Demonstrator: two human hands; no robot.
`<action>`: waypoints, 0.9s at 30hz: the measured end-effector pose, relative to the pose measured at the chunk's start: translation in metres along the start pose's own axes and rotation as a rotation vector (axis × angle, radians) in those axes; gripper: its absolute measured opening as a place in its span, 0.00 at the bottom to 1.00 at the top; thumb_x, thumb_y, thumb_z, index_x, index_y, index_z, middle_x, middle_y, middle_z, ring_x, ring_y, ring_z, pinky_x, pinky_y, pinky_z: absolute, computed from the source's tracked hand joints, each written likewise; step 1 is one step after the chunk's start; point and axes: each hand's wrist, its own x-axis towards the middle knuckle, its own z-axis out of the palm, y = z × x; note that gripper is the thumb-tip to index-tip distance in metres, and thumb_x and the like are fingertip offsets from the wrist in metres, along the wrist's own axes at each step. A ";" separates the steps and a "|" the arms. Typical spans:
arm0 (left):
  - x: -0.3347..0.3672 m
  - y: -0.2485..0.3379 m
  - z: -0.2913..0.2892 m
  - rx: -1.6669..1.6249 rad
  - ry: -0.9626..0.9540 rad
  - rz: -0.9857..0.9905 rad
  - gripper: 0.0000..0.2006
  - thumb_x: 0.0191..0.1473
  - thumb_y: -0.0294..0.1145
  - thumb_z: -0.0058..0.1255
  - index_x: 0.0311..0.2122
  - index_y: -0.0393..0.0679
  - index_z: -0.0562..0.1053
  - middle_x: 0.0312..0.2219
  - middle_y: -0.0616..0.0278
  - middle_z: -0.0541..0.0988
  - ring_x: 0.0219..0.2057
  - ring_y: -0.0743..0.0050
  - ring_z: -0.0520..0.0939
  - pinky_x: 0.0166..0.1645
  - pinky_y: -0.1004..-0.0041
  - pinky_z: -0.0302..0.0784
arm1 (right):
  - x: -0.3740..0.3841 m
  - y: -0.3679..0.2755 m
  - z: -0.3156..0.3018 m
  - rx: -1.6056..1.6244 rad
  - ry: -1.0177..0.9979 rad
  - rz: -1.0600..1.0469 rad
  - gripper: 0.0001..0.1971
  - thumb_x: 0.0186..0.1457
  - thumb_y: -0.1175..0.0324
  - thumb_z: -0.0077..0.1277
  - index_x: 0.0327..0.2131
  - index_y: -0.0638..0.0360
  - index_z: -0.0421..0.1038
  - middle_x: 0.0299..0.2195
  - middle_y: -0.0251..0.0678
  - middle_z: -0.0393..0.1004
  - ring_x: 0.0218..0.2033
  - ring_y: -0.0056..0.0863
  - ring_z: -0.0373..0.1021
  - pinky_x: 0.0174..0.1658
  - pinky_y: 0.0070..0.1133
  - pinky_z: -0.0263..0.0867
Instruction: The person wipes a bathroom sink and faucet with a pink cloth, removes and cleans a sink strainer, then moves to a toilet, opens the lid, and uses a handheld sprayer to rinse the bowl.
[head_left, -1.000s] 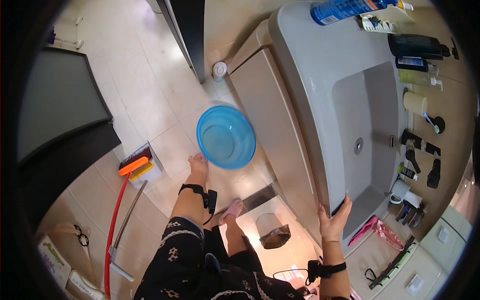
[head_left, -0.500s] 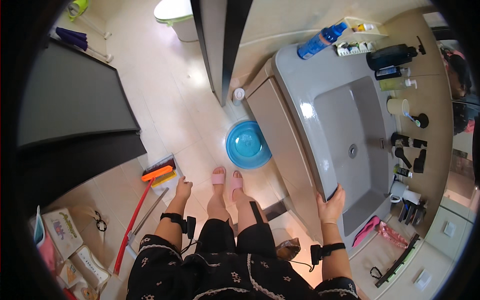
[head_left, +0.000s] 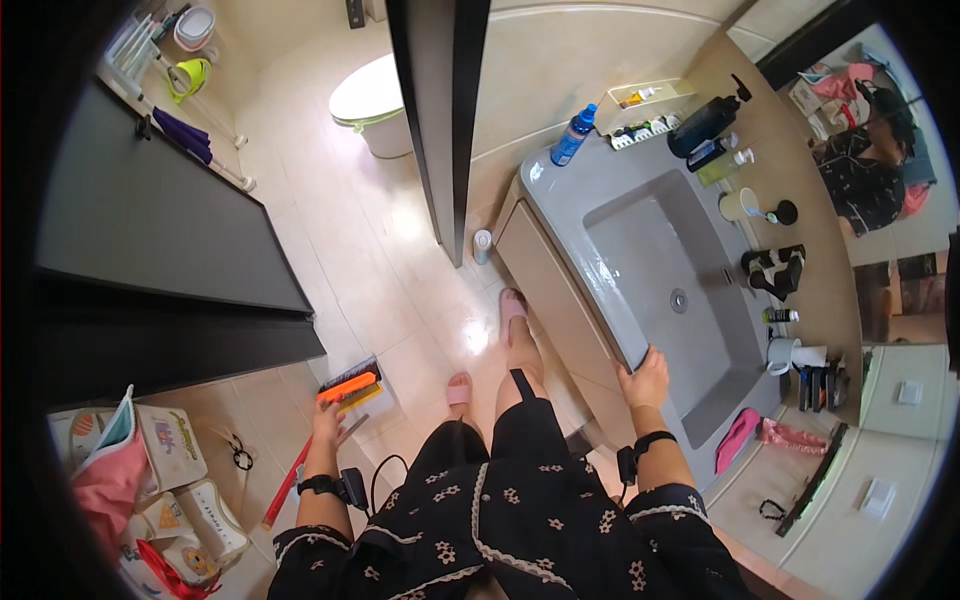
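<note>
My right hand (head_left: pixel 645 378) is closed over the front edge of the grey washbasin (head_left: pixel 590 255), thumb on the outer side and fingers over the rim. My left hand (head_left: pixel 326 418) hangs low on the left with its fingers loosely apart. In the picture it overlaps the broom (head_left: pixel 347 386), which has an orange head and a red handle (head_left: pixel 285 490). Contact between them does not show, and I cannot make out anything in that hand. The broom head lies at a dustpan (head_left: pixel 372 400) on the floor. My pink slippers (head_left: pixel 459 388) are on the tiles, right foot forward beside the cabinet (head_left: pixel 550 285).
Along the basin's back stand a blue bottle (head_left: pixel 573 136), a black pump bottle (head_left: pixel 705 125), a cup (head_left: pixel 738 205) and a black faucet (head_left: pixel 775 270). A dark door panel (head_left: pixel 430 120) juts out ahead, near a toilet (head_left: pixel 370 100). Storage boxes (head_left: pixel 175 445) stand at the left.
My right foot has stepped forward beside the cabinet. The blue tub that stood there no longer shows. My left hand has come over the broom in the picture; my right stays at the washbasin edge.
</note>
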 end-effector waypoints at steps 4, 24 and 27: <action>-0.018 0.029 -0.023 -0.069 0.044 0.012 0.26 0.51 0.37 0.44 0.56 0.57 0.54 0.39 0.65 0.71 0.35 0.73 0.74 0.29 0.72 0.67 | -0.002 -0.010 -0.012 0.003 -0.052 0.011 0.35 0.38 0.54 0.58 0.48 0.64 0.59 0.42 0.44 0.65 0.46 0.41 0.61 0.48 0.31 0.59; -0.116 0.221 0.233 0.449 -0.553 0.691 0.25 0.52 0.33 0.44 0.57 0.49 0.56 0.42 0.62 0.70 0.38 0.73 0.73 0.40 0.69 0.70 | -0.013 0.033 -0.023 0.212 -0.026 0.044 0.36 0.38 0.51 0.57 0.51 0.57 0.59 0.48 0.42 0.63 0.51 0.41 0.58 0.53 0.35 0.53; -0.138 0.242 0.296 0.607 -0.662 1.021 0.23 0.51 0.28 0.44 0.55 0.47 0.60 0.42 0.61 0.70 0.39 0.73 0.73 0.42 0.71 0.69 | -0.017 0.081 -0.055 0.233 0.103 0.031 0.36 0.40 0.52 0.57 0.52 0.56 0.58 0.52 0.45 0.60 0.53 0.46 0.56 0.54 0.36 0.52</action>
